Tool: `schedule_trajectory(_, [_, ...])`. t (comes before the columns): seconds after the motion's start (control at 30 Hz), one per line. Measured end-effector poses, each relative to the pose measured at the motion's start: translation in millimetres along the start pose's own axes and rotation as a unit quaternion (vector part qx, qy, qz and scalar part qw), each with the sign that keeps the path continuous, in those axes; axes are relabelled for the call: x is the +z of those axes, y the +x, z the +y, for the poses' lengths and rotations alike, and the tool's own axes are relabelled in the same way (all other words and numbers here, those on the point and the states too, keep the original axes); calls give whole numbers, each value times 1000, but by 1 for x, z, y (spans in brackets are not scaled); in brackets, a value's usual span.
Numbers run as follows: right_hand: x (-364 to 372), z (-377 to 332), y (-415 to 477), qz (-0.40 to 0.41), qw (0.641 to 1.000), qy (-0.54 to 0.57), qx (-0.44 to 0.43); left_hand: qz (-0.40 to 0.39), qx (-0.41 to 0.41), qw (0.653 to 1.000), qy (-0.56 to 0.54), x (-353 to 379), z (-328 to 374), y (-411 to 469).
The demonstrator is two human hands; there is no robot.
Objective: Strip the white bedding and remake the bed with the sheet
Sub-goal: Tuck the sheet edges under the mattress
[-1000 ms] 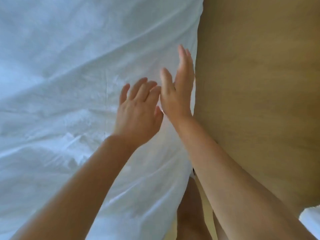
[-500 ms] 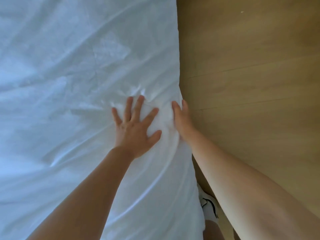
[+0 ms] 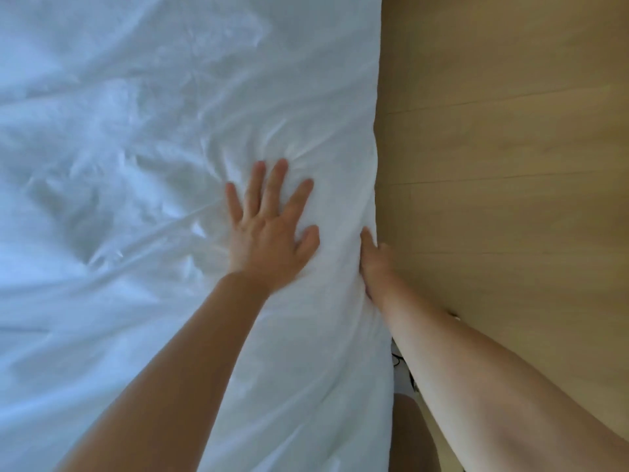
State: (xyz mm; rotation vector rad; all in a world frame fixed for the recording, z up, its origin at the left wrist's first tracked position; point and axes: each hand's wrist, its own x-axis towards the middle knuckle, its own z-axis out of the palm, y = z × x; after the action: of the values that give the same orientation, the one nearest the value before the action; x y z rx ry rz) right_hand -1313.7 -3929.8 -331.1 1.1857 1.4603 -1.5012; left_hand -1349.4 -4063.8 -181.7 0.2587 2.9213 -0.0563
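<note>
Bed's R edge runs top to bottom, a bit right of centre. Beyond it is wood floor [image 3: 510,148], bare planks w/ plenty of open room. Low down, just beside the edge, a bit of white shoe [image 3: 401,369] and a leg [image 3: 410,434] show btw bed and R forearm. To the left the sheet [image 3: 136,148] fills the view out to the frame's border.

L hand [image 3: 269,233] lies flat on top of the sheet near the edge, palm down, fingers straight and spread. It holds nothing and just presses, and the fabric puckers into small folds round the fingertips. R hand [image 3: 376,264] sits at the edge itself, against the bed's side, one digit pointing up along the fold. The rest of its fingers are out of sight, so can't tell if they grip cloth or only push.

Sheet is white, covers the whole visible bed top and drapes over the R edge. It's creased all over: long wrinkles run left from the L hand, w/ rougher crumpling mid-left.
</note>
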Motion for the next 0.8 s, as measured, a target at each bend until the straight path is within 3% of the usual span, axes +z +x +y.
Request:
schedule_trajectory(0.13, [-33, 61, -78, -207, 972, -28, 103, -88, -37, 995, -17, -11, 17, -99])
schedule_trajectory(0.23, [-63, 109, -137, -285, 941, -17, 183, -178, -48, 983, -28, -16, 41, -196])
schedule_trajectory(0.3, [-76, 126, -162, -279, 945, 12, 173, -219, -66, 973, -38, -23, 56, -248])
schedule_trajectory(0.37, [-88, 129, -170, -197, 972, 31, 127, -243, -95, 964, -54, -28, 66, -283])
schedule_trajectory(0.5, [-91, 132, -172, -11, 995, -97, 8, -214, -123, 967, -62, -37, 77, -317])
schedule_trajectory(0.57, [-77, 145, -186, 40, 997, -60, 14, -183, -107, 976, -55, -38, 82, -338])
schedule_trajectory(0.6, [-73, 153, -192, 23, 999, 10, 48, -161, -100, 980, -57, -36, 85, -353])
schedule_trajectory(0.67, [-69, 177, -209, -94, 980, 131, 116, -118, -96, 986, -71, -29, 87, -385])
schedule_trajectory(0.73, [-69, 207, -229, -201, 958, 146, 143, -90, -88, 990, -70, -18, 86, -415])
schedule_trajectory(0.8, [-62, 235, -249, -244, 949, 138, 143, -80, -84, 992, -49, -5, 84, -440])
